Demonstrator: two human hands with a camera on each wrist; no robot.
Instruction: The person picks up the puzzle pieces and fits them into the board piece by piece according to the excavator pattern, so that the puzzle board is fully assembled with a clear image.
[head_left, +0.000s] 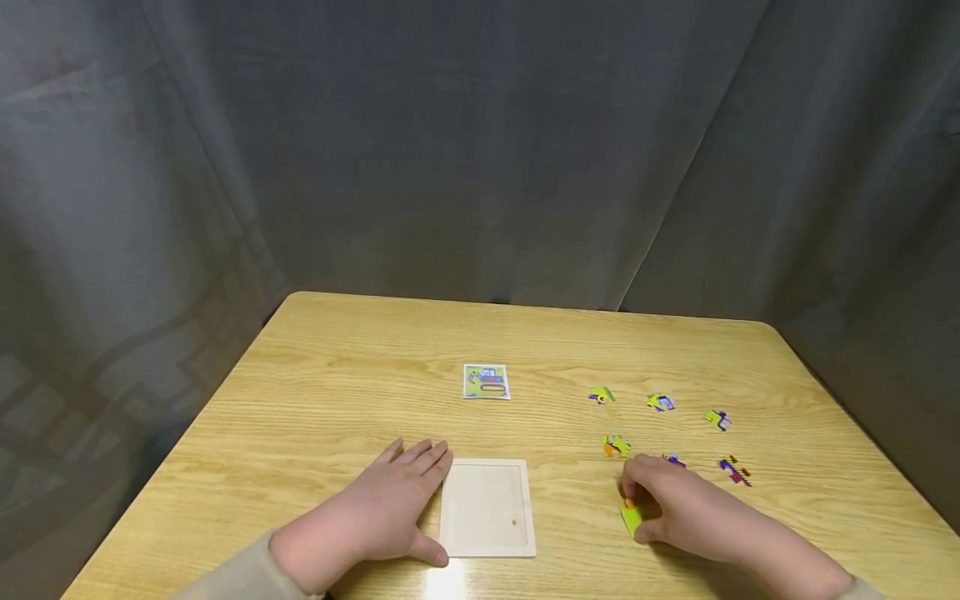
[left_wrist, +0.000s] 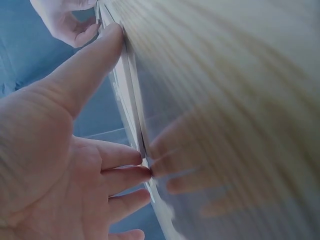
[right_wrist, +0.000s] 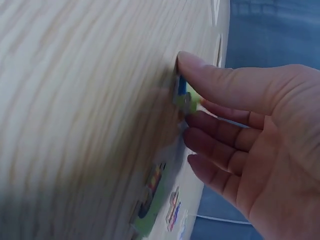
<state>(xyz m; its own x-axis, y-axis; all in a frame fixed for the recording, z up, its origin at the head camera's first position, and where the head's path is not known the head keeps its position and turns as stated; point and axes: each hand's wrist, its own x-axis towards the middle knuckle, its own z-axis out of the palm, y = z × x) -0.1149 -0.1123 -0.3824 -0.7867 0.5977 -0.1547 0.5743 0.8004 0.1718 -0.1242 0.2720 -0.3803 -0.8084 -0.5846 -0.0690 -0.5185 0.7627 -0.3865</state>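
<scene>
My left hand (head_left: 390, 508) lies with straight fingers along the left edge of a square wooden puzzle tray (head_left: 483, 512). Its thumb and fingertips meet the tray's side in the left wrist view. The tray is bare, with a small hole near its lower right. Farther right, my right hand (head_left: 678, 508) pinches a green puzzle piece (head_left: 631, 521) at the table surface. In the right wrist view the thumb and fingers are around that piece (right_wrist: 186, 97), partly hiding it. A purple puzzle piece (head_left: 674, 460) shows just behind the right hand, partly covered by it.
Several loose puzzle pieces lie spread on the right, among them a green-orange piece (head_left: 616, 446) and a striped piece (head_left: 735, 471). A small picture card of an excavator (head_left: 486, 382) lies behind the tray. Dark curtains (head_left: 480, 167) surround the wooden table (head_left: 337, 350).
</scene>
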